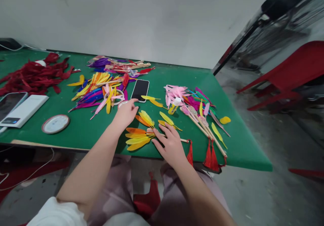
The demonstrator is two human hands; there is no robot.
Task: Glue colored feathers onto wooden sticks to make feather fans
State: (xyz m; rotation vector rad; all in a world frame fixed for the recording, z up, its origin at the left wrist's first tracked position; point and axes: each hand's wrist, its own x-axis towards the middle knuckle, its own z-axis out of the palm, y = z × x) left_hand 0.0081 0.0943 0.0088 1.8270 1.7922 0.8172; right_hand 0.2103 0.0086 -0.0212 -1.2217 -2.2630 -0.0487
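Note:
My right hand (pixel 170 146) rests on a feather fan, its fingers and thumb around the pale middle. Yellow and orange feathers (pixel 139 140) spread left from that middle, and a wooden handle (pixel 184 140) with a red tassel (pixel 190 153) extends right from under the hand. My left hand (pixel 126 114) is over a small round whitish item (pixel 122 104), mostly hidden by it, just below a phone (pixel 140 90). Its index finger and thumb are apart; the other fingers are hidden. Loose yellow feathers (pixel 167 118) lie between the hands and a yellow glue stick (pixel 174 106) with a white cap.
On the right lie pink feathers (pixel 176 94) and tasselled sticks (pixel 202 126). Bundled coloured feathers (pixel 97 87) and a dark red ribbon heap (pixel 35 72) occupy the left. A round lid (pixel 55 123) and white power bank (pixel 24 110) sit near the front edge. A red chair (pixel 293 74) stands right.

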